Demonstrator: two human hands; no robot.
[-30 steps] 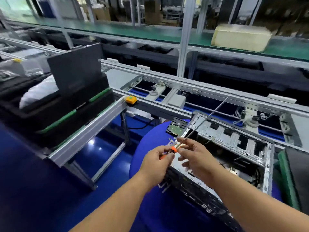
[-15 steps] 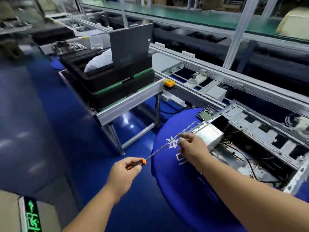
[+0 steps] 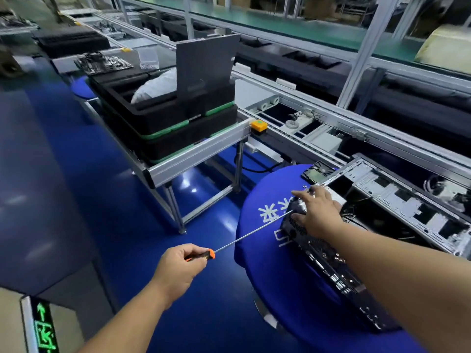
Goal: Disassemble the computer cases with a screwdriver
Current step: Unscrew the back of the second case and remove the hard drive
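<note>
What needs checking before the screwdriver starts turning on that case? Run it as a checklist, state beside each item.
1. Screwdriver gripped: ok. The left hand is curled round its orange and black handle.
2. Tip seated in a screw: cannot tell. The shaft's far end meets the near corner of the computer case, where the right hand hides it.
3. Case steadied: ok. The right hand rests on that corner, fingers spread.
4. Case supported: ok. It lies on the blue round table.
5. Side panel off: ok. The inside and its cables show.
6. Loose screws out of the way: cannot tell. A small speck lies on the blue surface near the fingertips.
</note>
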